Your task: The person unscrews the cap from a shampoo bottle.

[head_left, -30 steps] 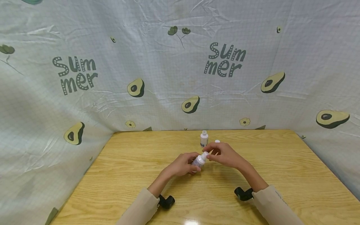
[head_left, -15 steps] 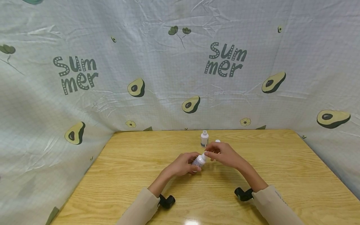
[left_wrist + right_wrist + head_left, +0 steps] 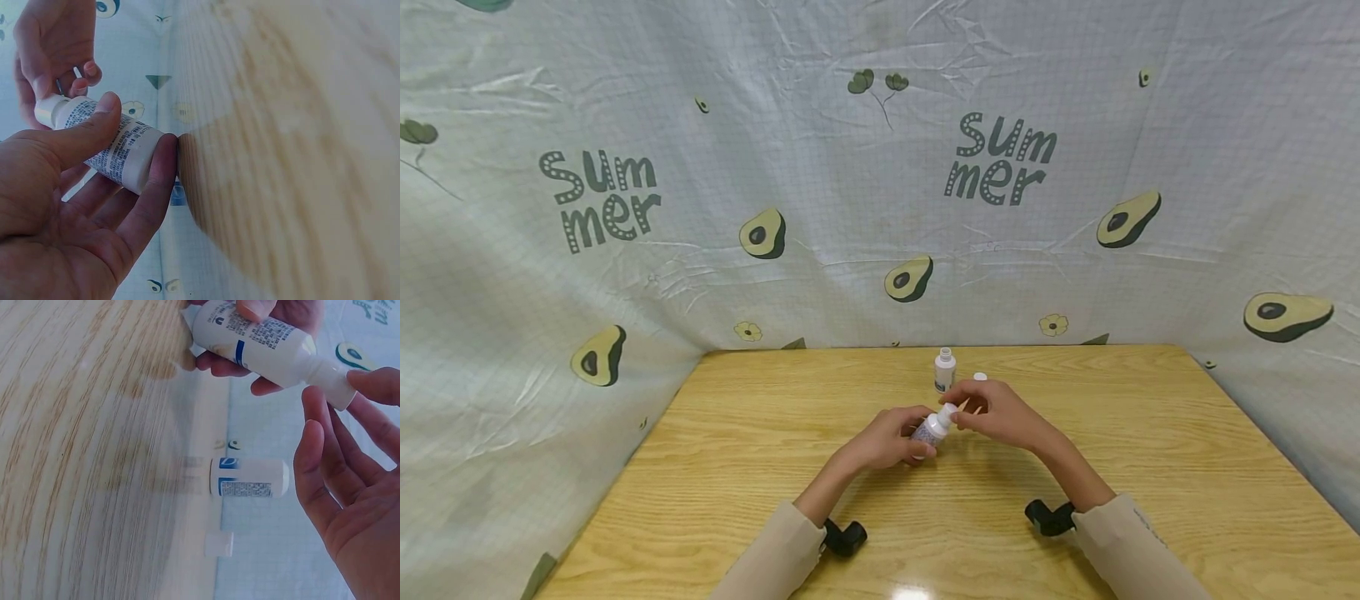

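Note:
My left hand grips a white plastic bottle with printed text. In the left wrist view, the thumb lies along the label of the tilted bottle, and the fingers support its underside and base. A white cap sits on the bottle's neck. My right hand pinches this cap between thumb and fingers. Behind the hands, a second white bottle stands upright with its threaded neck bare. A loose white cap lies just to the right of it, partly hidden by my right hand in the head view.
All of this is on or above a wooden table. A pale cloth printed with avocados hangs along its back and sides. Black wrist devices sit at both sleeve cuffs.
The right fingers turned further over the cap half a second ago and are now back nearly as they were a second ago. The left hand and bottle have stayed in place.

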A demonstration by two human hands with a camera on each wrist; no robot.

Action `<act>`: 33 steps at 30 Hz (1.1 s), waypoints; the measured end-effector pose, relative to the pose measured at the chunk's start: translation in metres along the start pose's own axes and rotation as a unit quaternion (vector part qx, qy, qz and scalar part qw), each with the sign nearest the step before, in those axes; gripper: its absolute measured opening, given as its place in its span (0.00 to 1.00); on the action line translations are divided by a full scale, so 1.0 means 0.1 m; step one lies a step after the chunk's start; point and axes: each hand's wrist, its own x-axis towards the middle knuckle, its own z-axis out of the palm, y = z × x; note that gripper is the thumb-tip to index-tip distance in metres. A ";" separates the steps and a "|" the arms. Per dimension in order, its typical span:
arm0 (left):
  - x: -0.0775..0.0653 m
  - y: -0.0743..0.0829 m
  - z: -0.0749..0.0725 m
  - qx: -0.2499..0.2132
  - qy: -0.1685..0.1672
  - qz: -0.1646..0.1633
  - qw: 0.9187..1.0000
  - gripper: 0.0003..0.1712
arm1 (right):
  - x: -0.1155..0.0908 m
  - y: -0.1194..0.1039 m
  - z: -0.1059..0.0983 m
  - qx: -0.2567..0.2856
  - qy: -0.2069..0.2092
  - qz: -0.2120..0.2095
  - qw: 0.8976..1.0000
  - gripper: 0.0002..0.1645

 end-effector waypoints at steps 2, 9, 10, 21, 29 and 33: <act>0.00 0.00 0.00 -0.002 0.000 0.000 1.000 0.22 | 0.00 0.00 0.00 0.000 0.001 -0.002 1.000 0.17; 0.02 -0.02 0.00 0.004 0.000 0.000 1.000 0.21 | 0.02 -0.01 0.02 -0.015 0.016 0.027 0.999 0.20; 0.02 -0.02 0.00 0.006 0.000 0.000 1.000 0.21 | 0.02 -0.01 0.02 -0.015 0.019 0.036 0.999 0.20; 0.02 -0.02 0.01 0.007 0.001 -0.001 1.000 0.22 | 0.02 -0.01 0.03 -0.009 0.024 0.059 0.998 0.14; 0.02 -0.02 0.01 0.001 0.000 -0.001 1.000 0.22 | 0.00 -0.04 0.02 -0.002 0.015 0.024 1.000 0.17; 0.02 -0.02 0.01 0.003 0.000 -0.002 1.000 0.22 | -0.01 -0.04 0.01 0.003 0.006 0.012 1.000 0.17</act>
